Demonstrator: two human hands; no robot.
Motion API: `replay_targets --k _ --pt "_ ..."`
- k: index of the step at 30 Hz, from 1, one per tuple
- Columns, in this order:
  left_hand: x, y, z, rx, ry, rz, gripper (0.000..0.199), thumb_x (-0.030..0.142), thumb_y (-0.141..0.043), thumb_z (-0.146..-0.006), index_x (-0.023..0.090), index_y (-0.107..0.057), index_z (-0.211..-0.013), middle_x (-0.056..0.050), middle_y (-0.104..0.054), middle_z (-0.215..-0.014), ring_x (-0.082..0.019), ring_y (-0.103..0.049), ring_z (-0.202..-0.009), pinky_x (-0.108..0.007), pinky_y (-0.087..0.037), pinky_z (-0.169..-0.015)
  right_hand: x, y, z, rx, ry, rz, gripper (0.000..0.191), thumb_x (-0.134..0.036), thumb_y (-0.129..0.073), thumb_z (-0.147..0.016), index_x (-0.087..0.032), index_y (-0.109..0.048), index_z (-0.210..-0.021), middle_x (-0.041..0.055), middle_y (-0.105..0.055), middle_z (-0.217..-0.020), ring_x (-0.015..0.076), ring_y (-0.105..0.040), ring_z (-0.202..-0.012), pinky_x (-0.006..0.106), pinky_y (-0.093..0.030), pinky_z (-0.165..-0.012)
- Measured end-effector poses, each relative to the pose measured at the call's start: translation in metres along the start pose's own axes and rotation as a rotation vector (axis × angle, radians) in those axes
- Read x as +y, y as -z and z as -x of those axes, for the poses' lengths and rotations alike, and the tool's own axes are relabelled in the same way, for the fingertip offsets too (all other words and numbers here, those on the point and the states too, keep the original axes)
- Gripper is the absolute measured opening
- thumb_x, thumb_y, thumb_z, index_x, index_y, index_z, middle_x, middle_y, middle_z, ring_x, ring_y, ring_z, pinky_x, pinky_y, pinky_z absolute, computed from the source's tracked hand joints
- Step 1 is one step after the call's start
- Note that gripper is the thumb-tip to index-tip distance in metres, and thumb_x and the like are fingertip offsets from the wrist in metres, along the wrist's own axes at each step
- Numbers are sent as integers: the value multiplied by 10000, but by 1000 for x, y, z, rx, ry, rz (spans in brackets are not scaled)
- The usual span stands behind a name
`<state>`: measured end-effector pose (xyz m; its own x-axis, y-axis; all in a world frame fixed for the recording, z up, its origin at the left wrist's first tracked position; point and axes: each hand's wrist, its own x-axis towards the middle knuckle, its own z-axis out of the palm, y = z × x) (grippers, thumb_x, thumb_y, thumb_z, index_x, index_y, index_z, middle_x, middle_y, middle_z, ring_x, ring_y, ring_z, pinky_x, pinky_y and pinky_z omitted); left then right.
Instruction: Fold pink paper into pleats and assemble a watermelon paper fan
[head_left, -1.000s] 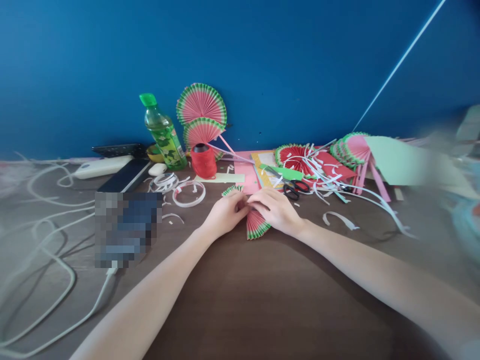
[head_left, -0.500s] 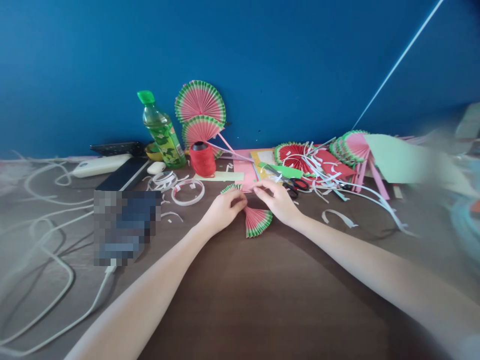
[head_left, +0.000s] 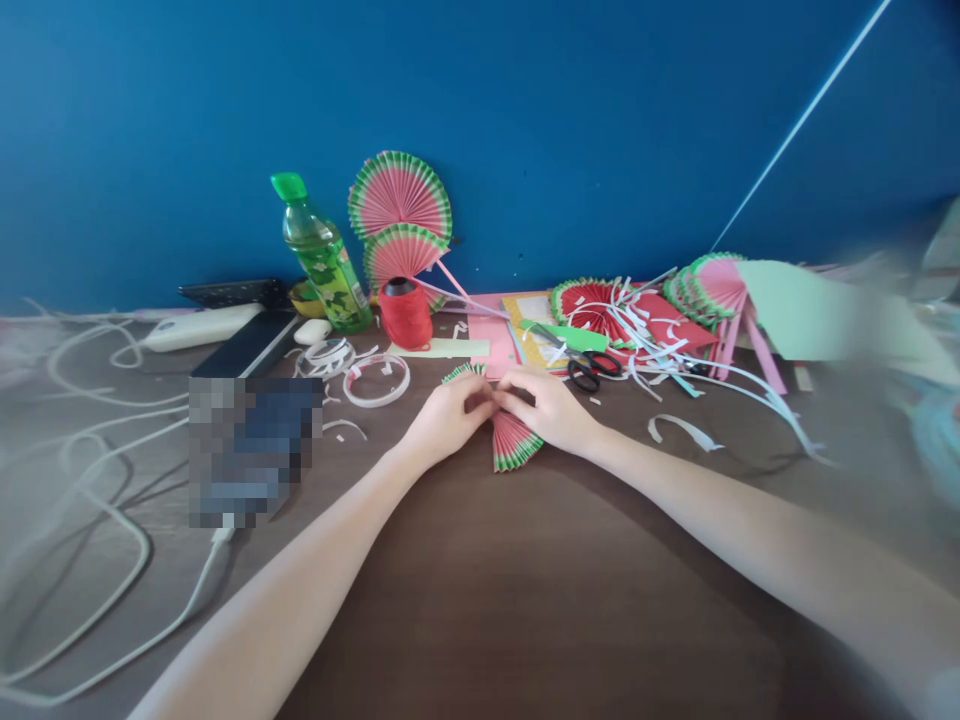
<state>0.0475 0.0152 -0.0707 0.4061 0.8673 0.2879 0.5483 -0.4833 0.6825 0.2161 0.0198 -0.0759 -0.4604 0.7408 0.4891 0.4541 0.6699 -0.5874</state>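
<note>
A pleated paper fan point(head_left: 514, 444), pink with a green edge, lies bunched at its middle between my hands. My left hand point(head_left: 453, 412) is closed on that gathered middle, and the fan's far end shows beyond its knuckles. My right hand point(head_left: 546, 404) meets it there, thumb and fingers pinched together against the fan's middle. Whatever those right fingertips hold is too small or hidden to make out. A spool of red thread point(head_left: 406, 318) stands upright beyond my left hand. Black-handled scissors point(head_left: 592, 371) lie beyond my right hand.
A green bottle point(head_left: 327, 262) stands at the back left, near finished fans point(head_left: 401, 200) leaning on the blue wall. Rolls of tape point(head_left: 377, 382), a blurred-out phone point(head_left: 255, 450) and white cables point(head_left: 142, 550) lie left. Paper strips point(head_left: 637, 330) and more fans point(head_left: 709, 290) crowd the right.
My right hand has moved down and slightly left, bringing its fingertips to the fan's middle beside my left hand. The left hand has kept its hold on the fan.
</note>
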Motion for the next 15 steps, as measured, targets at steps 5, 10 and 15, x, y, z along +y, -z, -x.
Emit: replay_targets --k 5,10,15 --pt "0 1 -1 -21 24 49 62 190 -553 -776 167 -568 -720 17 -554 -723 -107 -484 -659 -251 -399 -666 0 2 0 -20 -71 -70 159 -145 -510 -823 -172 -539 -670 1 -570 -683 122 -501 -684 253 -378 -658" --pt "-1 2 -1 -44 81 173 104 199 -506 -790 162 -556 -707 10 -557 -716 -100 -486 -606 -249 -413 -618 1 4 2 23 -103 -87 144 -141 -534 -799 -170 -567 -662 -5 -590 -677 116 -510 -664 252 -377 -650" --pt "-1 2 -2 -64 129 248 123 223 -509 -786 151 -568 -704 7 -551 -719 -83 -484 -553 -238 -421 -573 2 4 4 47 -95 -87 126 -152 -549 -784 -170 -579 -662 4 -599 -685 124 -524 -679 264 -395 -669"
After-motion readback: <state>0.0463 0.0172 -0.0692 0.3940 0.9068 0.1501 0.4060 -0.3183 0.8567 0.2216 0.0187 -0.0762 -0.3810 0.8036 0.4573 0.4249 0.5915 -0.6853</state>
